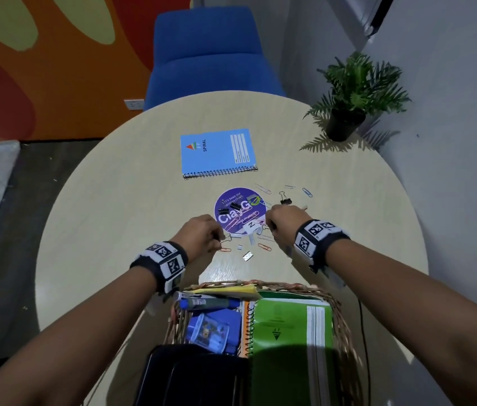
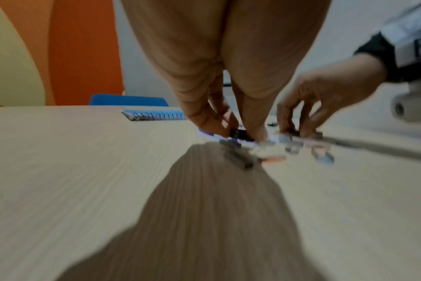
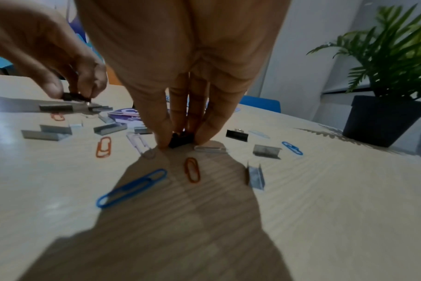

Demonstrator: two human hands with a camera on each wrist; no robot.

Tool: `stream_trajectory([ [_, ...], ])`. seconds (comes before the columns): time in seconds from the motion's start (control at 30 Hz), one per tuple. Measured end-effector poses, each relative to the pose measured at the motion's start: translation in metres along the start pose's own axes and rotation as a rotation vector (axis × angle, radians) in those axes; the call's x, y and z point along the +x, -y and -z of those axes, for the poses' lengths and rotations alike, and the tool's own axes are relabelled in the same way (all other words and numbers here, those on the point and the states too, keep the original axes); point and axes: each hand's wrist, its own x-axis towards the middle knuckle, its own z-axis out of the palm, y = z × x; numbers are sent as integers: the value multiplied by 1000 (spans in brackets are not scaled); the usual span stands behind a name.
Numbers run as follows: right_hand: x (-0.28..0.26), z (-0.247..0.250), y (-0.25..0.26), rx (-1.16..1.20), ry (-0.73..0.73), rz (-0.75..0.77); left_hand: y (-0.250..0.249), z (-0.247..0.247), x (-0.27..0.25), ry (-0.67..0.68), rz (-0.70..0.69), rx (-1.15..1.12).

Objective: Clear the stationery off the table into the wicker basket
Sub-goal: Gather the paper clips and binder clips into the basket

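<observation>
The left wrist view is blurred, so the clutter under your fingers is hard to read there. Your left hand (image 1: 202, 233) pinches a small black binder clip (image 2: 238, 134) at centre frame; your right hand (image 1: 285, 219) pinches another black clip (image 3: 180, 140) against the surface (image 1: 132, 183). The wicker basket (image 1: 345, 326) sits at the bottom, just below both hands, its lower part cut off.

paper clips (image 3: 132, 188), staple strips (image 3: 42, 134) scattered on table; basket (image 1: 345, 323) part-filled
</observation>
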Motion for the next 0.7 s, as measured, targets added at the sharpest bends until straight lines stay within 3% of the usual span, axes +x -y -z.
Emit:
stream_trajectory([
  [0.13,-14,14,-3,150,-60,-56,-12,46,-19,-146,-3,-160],
  [0.3,-64,40,-1,280,-140,-42,-63,94,-77,-146,-153,-108],
  [0.4,-110,44,8,396,-209,-36,-108,74,-115,-40,-310,-120],
  [0.53,-166,30,26,455,-161,-60,-137,19,-133,330,-402,127],
  [0.6,-187,19,35,402,-107,-74,-140,11,-129,349,-402,189],
  [0.7,-209,3,47,363,-77,-87,-142,16,-122,248,-410,102],
])
